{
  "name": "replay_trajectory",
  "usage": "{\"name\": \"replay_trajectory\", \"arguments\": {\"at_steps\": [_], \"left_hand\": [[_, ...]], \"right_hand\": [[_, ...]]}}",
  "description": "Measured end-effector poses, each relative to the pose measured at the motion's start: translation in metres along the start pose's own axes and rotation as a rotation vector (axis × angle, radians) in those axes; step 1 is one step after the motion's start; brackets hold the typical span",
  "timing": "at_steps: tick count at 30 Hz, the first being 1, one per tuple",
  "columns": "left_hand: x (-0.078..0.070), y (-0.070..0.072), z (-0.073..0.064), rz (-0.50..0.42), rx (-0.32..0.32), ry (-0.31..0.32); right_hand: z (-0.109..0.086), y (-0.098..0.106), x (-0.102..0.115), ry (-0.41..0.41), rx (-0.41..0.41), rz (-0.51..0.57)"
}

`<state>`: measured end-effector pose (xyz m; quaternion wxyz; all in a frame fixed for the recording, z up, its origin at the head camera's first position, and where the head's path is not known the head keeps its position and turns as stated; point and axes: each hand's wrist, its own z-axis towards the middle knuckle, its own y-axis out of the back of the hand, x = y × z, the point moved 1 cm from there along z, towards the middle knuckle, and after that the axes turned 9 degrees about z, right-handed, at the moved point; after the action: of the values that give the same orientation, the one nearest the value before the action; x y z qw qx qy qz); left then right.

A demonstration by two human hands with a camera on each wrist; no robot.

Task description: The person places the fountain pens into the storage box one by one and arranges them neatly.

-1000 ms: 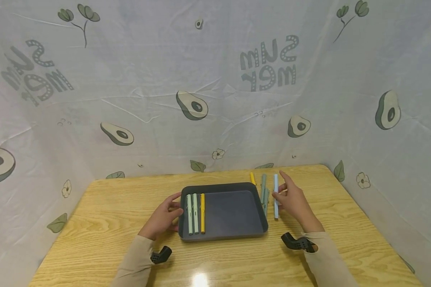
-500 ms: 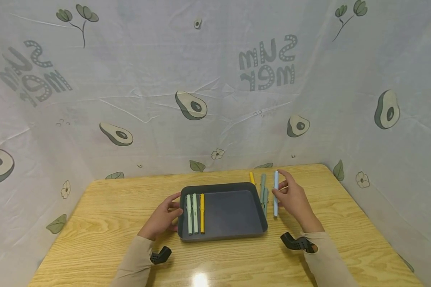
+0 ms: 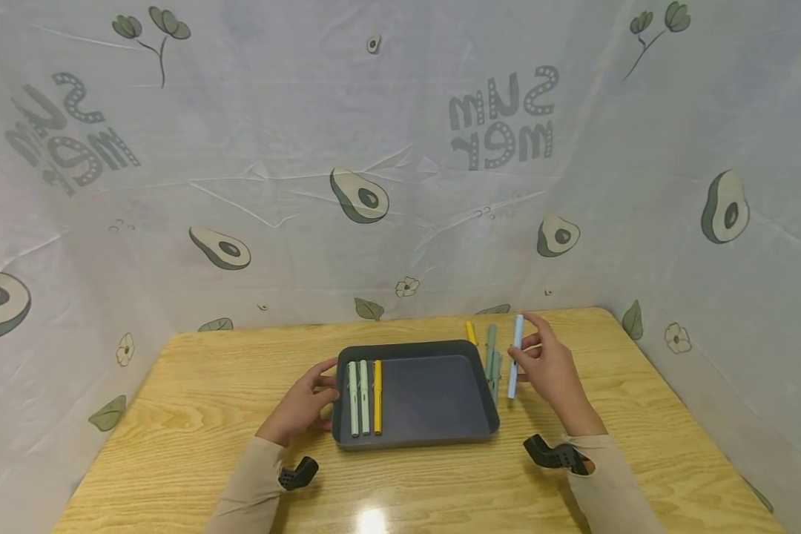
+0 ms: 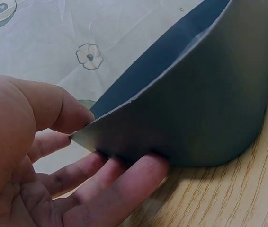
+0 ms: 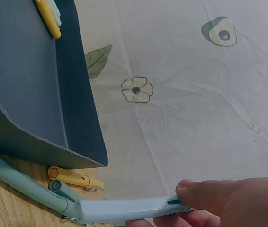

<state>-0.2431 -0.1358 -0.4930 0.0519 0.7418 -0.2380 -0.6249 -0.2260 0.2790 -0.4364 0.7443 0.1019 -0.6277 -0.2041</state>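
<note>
My right hand (image 3: 549, 363) pinches a light blue capped pen (image 3: 516, 356) between thumb and fingers, right of the tray. The right wrist view shows this pale pen (image 5: 124, 209) lengthwise, with the thumb near its clip end. At the left end of the dark grey tray (image 3: 420, 443), my left hand (image 3: 305, 397) holds the wall. Its thumb is at the rim and its fingers lie against the outer side of the tray (image 4: 195, 109) in the left wrist view. Inside the tray, two pale green pens (image 3: 354, 400) and a yellow pen (image 3: 377, 397) lie side by side at the left.
Just right of the tray, green pens (image 3: 490, 341) and another yellow pen (image 3: 471, 332) lie on the wooden table (image 3: 227, 371). A pale printed curtain (image 3: 400, 148) hangs behind and around the table. Each forearm carries a black wrist mount (image 3: 299, 473).
My right hand has lifted the light blue pen a little and shifted it away from me; its far end now leans to the right. The left hand and the tray stay in place.
</note>
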Motion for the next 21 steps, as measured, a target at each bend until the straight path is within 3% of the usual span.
{"name": "replay_trajectory", "arguments": {"at_steps": [6,21], "left_hand": [[0.0017,-0.0017,0.0017,-0.045,0.004,0.001],[-0.0027,0.0008,-0.0034,-0.034,0.038,-0.014]], "right_hand": [[0.0001,0.0,-0.0007,0.025,-0.019,0.01],[-0.0001,-0.003,0.0059,0.028,-0.029,0.034]]}}
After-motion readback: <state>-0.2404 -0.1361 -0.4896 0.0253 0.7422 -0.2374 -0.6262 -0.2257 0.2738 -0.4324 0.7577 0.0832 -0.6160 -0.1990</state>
